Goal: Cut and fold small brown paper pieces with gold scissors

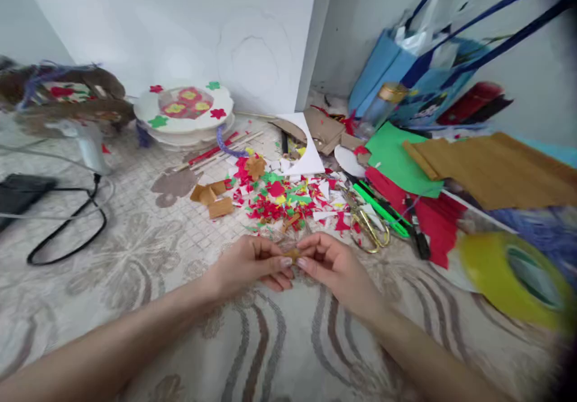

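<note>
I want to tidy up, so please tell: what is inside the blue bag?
Whitish plastic shows in the mouth of the blue bag; anything deeper is hidden by its sides.

The carrying surface is a pale, flower-patterned cloth (288, 363). On it lie a heap of multicoloured paper scraps (270, 204), brown paper pieces (220, 208), gold-handled scissors (368, 228), a looped black cable (45, 264) and, blurred, perhaps a power bank (22, 194).

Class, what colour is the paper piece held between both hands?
The paper piece is golden brown, best seen in the head view.
</note>
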{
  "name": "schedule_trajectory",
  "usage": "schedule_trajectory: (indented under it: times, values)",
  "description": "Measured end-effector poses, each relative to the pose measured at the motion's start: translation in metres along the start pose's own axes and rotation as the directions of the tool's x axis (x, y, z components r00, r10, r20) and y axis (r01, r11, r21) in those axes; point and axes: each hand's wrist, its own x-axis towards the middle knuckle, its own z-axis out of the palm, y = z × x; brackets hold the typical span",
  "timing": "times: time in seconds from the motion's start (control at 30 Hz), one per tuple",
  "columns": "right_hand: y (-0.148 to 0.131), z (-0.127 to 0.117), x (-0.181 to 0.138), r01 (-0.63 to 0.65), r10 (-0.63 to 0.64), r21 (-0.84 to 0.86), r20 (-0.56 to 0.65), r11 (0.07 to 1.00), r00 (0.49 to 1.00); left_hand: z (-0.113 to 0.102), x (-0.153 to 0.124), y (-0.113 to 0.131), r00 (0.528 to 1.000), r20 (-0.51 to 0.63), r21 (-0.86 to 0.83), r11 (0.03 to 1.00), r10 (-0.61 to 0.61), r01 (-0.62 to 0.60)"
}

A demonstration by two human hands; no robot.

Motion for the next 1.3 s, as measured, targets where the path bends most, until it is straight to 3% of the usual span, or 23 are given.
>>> schedule_trajectory:
  times: [0.43, 0.7, 0.9, 1.3]
  values:
    - [0.001, 0.003, 0.000, 0.022, -0.021, 0.034, -0.015, 0.999, 1.000, -0.002, 0.002, -0.001, 0.999, -0.038, -0.010, 1.000, 0.020, -0.021]
    - [0.001, 0.002, 0.000, 0.003, -0.002, 0.048, -0.022, 0.999, 1.000, -0.003, 0.003, 0.002, 0.990, -0.134, 0.011, 0.999, 0.052, -0.051]
    - [-0.001, 0.002, 0.000, 0.006, -0.005, 0.043, -0.022, 0.999, 1.000, -0.006, 0.003, 0.001, 0.996, -0.047, 0.093, 0.993, 0.074, -0.070]
    - [-0.001, 0.001, 0.000, 0.005, -0.004, 0.030, -0.023, 1.000, 1.000, -0.012, 0.004, 0.001, 1.000, 0.030, 0.044, 0.999, -0.003, 0.002]
